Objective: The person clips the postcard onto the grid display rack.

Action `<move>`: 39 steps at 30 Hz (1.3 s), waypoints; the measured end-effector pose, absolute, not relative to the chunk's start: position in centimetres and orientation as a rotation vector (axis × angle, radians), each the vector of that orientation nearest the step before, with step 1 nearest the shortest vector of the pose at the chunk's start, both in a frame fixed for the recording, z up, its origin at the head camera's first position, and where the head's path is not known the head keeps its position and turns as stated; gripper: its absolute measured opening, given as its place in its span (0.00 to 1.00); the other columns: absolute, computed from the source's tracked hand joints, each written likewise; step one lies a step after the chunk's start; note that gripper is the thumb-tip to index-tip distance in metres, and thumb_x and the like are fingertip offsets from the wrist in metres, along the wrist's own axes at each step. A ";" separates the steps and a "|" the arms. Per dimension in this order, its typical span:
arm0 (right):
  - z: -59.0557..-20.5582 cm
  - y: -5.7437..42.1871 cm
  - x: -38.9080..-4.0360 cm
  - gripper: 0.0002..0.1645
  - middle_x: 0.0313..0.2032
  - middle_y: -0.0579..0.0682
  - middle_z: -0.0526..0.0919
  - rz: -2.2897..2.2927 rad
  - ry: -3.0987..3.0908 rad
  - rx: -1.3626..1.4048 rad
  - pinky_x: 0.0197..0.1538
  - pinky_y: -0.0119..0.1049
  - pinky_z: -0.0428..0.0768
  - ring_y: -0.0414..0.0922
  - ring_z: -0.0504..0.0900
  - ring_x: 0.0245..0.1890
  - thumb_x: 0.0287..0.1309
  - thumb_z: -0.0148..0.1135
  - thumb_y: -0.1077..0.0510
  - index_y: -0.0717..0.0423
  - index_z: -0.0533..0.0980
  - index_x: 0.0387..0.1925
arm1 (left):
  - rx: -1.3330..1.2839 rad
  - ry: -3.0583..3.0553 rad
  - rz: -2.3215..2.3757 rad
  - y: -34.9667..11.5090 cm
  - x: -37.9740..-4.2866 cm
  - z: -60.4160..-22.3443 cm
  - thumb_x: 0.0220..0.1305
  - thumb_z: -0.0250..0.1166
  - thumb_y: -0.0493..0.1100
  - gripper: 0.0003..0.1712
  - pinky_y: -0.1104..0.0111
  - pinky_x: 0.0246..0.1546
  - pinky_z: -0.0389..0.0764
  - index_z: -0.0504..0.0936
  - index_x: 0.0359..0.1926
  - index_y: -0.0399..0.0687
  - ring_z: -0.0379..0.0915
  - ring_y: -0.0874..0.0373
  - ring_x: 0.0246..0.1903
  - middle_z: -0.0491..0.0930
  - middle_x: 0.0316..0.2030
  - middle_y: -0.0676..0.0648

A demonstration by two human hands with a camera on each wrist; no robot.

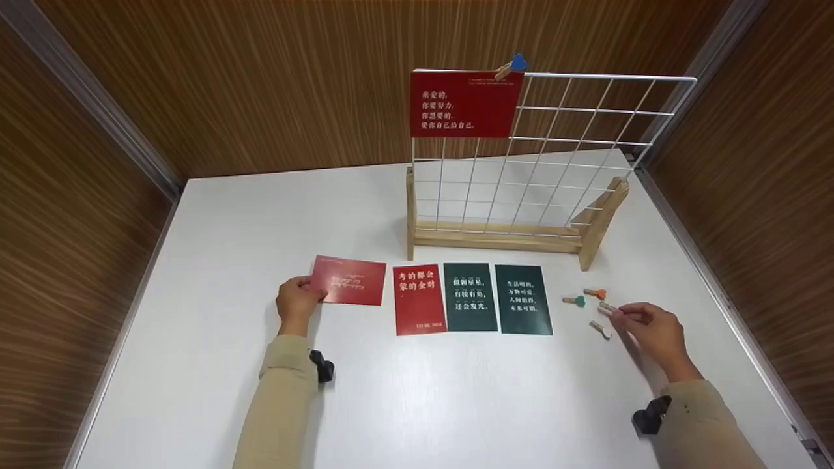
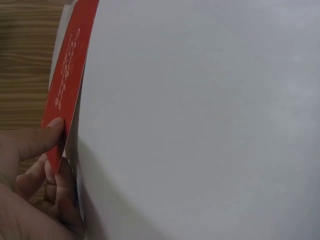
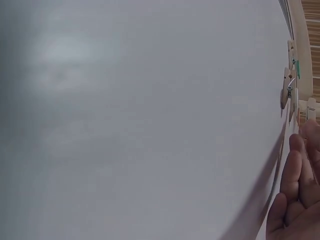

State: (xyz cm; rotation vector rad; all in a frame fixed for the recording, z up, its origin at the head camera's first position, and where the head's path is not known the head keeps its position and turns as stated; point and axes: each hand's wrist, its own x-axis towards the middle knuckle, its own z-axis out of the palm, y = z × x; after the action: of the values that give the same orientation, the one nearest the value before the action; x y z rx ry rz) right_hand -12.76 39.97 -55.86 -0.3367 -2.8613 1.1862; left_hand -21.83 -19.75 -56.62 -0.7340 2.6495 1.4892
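Observation:
My left hand [image 1: 298, 301] pinches the left edge of a red card [image 1: 352, 286] with faint white script. In the left wrist view, the thumb lies on the face of this card [image 2: 75, 60], the fingers behind it. Over at the right, my right hand [image 1: 657, 332] holds a small wooden clothespin [image 1: 607, 309] between thumb and fingertips. Around it lie an orange-heart clothespin [image 1: 595, 294], a green-heart clothespin [image 1: 575, 301] and one with a pale end [image 1: 599, 330]. The right wrist view shows the held clothespin [image 3: 311, 107] at the fingertips, partly cut off by the frame.
Behind the cards stands a white wire grid [image 1: 573, 140] on a wooden base [image 1: 498, 240]. A blue-heart clothespin [image 1: 518, 62] clips a red card [image 1: 462, 114] to its top left. One red card [image 1: 420, 316] and two green cards [image 1: 470, 319] lie in a row on the white table [image 1: 417, 404].

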 end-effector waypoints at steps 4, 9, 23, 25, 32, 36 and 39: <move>-55.6 39.9 -12.9 0.30 0.39 0.58 0.84 1.238 -2.856 -0.327 0.37 0.22 0.71 0.25 0.74 0.34 0.59 0.63 0.42 0.65 0.76 0.49 | -0.740 2.593 1.524 -20.5 -21.6 -56.3 0.56 0.67 0.34 0.24 0.57 0.49 0.73 0.76 0.55 0.30 0.72 0.42 0.50 0.77 0.50 0.32; -55.6 39.9 -13.0 0.34 0.42 0.57 0.83 1.288 -2.870 -0.357 0.41 0.27 0.71 0.26 0.74 0.37 0.59 0.61 0.39 0.65 0.75 0.52 | -0.785 2.460 1.637 -21.4 -21.7 -55.9 0.56 0.67 0.33 0.26 0.63 0.48 0.73 0.74 0.56 0.31 0.72 0.45 0.50 0.75 0.52 0.33; -56.1 40.2 -13.1 0.37 0.52 0.63 0.77 1.314 -2.896 -0.349 0.39 0.17 0.70 0.47 0.73 0.50 0.62 0.55 0.38 0.62 0.72 0.59 | -0.755 2.121 1.891 -22.8 -21.6 -55.3 0.60 0.64 0.33 0.24 0.70 0.44 0.74 0.72 0.58 0.29 0.76 0.65 0.32 0.80 0.38 0.45; -56.2 40.2 -13.1 0.37 0.51 0.63 0.77 1.324 -2.896 -0.349 0.39 0.18 0.71 0.47 0.73 0.50 0.62 0.55 0.38 0.62 0.72 0.59 | -0.743 2.098 1.931 -22.8 -21.5 -55.3 0.60 0.65 0.33 0.24 0.70 0.44 0.75 0.72 0.57 0.28 0.76 0.66 0.30 0.80 0.34 0.48; -56.1 40.3 -13.1 0.34 0.51 0.62 0.76 1.376 -2.876 -0.329 0.38 0.24 0.76 0.32 0.73 0.40 0.64 0.55 0.41 0.63 0.71 0.60 | -0.770 2.044 1.993 -22.9 -21.3 -54.8 0.60 0.65 0.33 0.23 0.66 0.50 0.73 0.72 0.56 0.29 0.76 0.65 0.33 0.80 0.37 0.47; -55.9 40.4 -13.1 0.34 0.53 0.63 0.75 1.401 -2.876 -0.349 0.38 0.24 0.76 0.36 0.73 0.42 0.64 0.55 0.41 0.62 0.70 0.60 | -0.780 2.042 1.985 -22.7 -21.3 -54.3 0.61 0.65 0.35 0.25 0.64 0.55 0.69 0.72 0.58 0.30 0.74 0.63 0.38 0.77 0.47 0.42; -55.7 40.4 -13.2 0.35 0.54 0.64 0.74 1.427 -2.867 -0.357 0.39 0.23 0.76 0.36 0.73 0.43 0.64 0.55 0.40 0.62 0.70 0.60 | -0.780 2.050 1.967 -22.5 -21.3 -53.9 0.61 0.65 0.36 0.25 0.64 0.56 0.68 0.72 0.58 0.32 0.73 0.62 0.40 0.77 0.48 0.44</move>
State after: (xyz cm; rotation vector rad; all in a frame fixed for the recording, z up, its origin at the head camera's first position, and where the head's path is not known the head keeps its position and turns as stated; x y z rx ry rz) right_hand -13.19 40.45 -55.72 -0.3569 -2.8666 1.4267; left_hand -21.32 -22.54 -53.85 -0.7797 2.0497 1.9668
